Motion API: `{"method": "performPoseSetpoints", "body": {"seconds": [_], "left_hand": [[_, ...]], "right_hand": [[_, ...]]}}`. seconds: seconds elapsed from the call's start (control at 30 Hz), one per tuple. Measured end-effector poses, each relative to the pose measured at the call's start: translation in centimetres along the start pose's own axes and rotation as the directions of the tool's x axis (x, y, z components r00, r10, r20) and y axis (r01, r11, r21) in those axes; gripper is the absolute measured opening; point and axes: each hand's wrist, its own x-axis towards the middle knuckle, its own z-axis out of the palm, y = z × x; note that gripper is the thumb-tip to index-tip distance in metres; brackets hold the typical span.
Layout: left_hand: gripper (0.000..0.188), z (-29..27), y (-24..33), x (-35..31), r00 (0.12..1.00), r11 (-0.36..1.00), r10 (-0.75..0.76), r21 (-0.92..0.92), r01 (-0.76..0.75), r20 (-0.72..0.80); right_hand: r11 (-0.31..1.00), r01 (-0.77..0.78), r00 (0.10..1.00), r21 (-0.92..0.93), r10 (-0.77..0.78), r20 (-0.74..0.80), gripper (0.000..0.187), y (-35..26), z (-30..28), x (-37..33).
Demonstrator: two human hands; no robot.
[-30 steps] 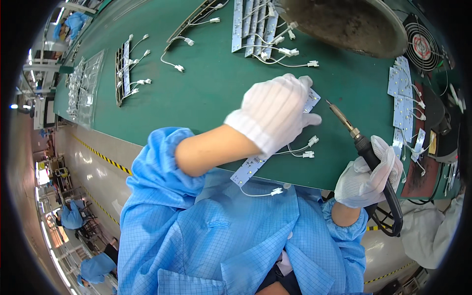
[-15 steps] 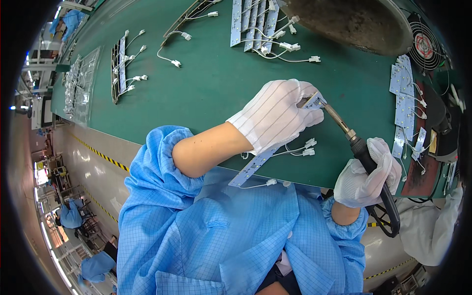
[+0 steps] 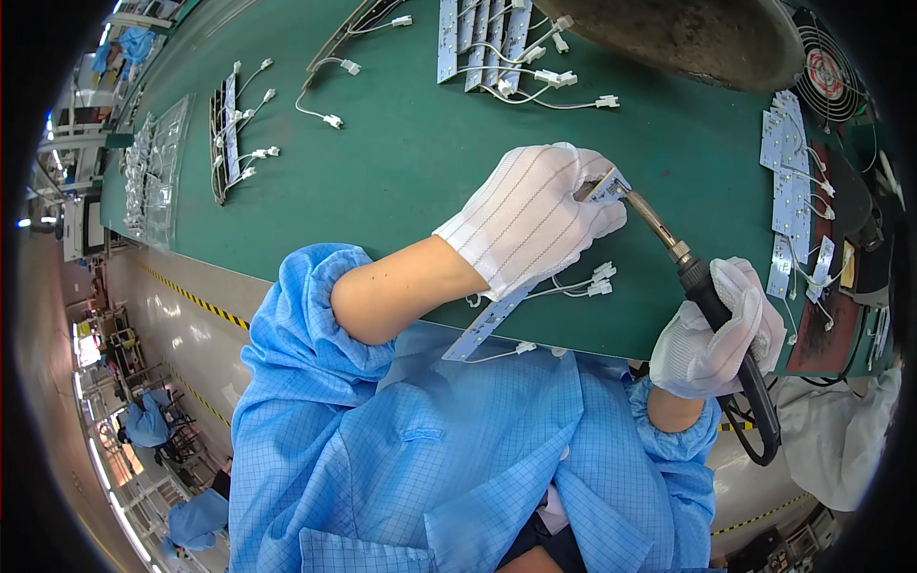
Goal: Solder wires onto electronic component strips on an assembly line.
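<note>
My left hand (image 3: 535, 215), in a white striped glove, is closed round a pale blue LED strip board (image 3: 485, 328) near the table's front edge. The board's lower end and white wires with connectors stick out below the glove. A board end (image 3: 608, 186) shows between thumb and fingers; whether it belongs to the same strip is hidden by the glove. My right hand (image 3: 718, 329), also gloved, is wrapped round the black handle of a soldering iron (image 3: 700, 282). The iron slants up to the left, its tip at the pinched board end.
Wired LED strips (image 3: 485, 43) lie at the back, with more (image 3: 229, 134) at the left beside a clear plastic tray (image 3: 170, 172). Other boards (image 3: 788, 181) lie at the right. A dark round metal object (image 3: 683, 38) overhangs the green table (image 3: 382, 181) near a fan (image 3: 828, 74).
The view has shifted slightly. Both hands keep their grips, and the iron's tip stays at the board end with only a small shift.
</note>
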Motion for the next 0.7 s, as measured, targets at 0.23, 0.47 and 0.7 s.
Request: {"method": "performPoseSetpoints", "body": {"seconds": [0.23,0.47,0.7], "left_hand": [[0.026,0.0,-1.1,0.1,0.999,0.996,-0.018,-0.090,0.021,0.035],[0.027,-0.2,-0.6,0.2,0.989,0.977,-0.128,-0.159,0.139,0.077],[0.027,-0.2,-0.5,0.2,0.992,0.962,-0.120,-0.241,0.125,0.038]], "right_hand": [[0.967,-0.209,0.976,0.149,0.214,-0.023,0.028,0.4,-0.8,-1.1],[0.986,-0.164,0.985,-0.001,0.164,-0.056,0.023,-0.2,-0.3,-0.6],[0.969,-0.223,0.972,0.105,0.230,-0.054,0.024,-0.3,-0.3,-0.4]]}}
